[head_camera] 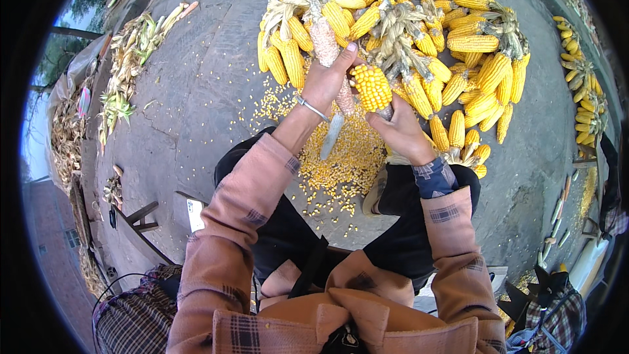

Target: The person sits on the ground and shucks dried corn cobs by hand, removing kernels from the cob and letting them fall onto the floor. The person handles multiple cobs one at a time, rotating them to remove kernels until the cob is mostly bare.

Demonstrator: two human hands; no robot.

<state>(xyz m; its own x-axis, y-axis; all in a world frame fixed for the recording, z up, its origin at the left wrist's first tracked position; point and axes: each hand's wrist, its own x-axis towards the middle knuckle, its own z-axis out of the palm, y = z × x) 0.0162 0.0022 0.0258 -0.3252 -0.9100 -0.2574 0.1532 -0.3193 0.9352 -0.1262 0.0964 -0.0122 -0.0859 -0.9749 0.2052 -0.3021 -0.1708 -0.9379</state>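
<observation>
A partly shelled ear of yellow corn (371,87) is held between my two hands, its kernel-covered side towards me. My right hand (405,130) grips its lower end. My left hand (330,78) is at its upper left, thumb raised, with the fingers partly hidden behind the ear. A bare pinkish corncob (324,42) shows just beyond my left hand, and more bare cob (346,101) shows below that hand; I cannot tell whether they are one piece. Under my hands, loose kernels (344,167) are heaped on the ground, with a greyish cob-like piece (332,136) above them.
Bundles of yellow corn ears (471,43) tied by their husks lie ahead. Dry husks (130,54) are strewn at left. A wooden stool (142,219) and a phone (195,214) are near my left arm. More corn (585,88) and bare cobs (555,219) line the right side.
</observation>
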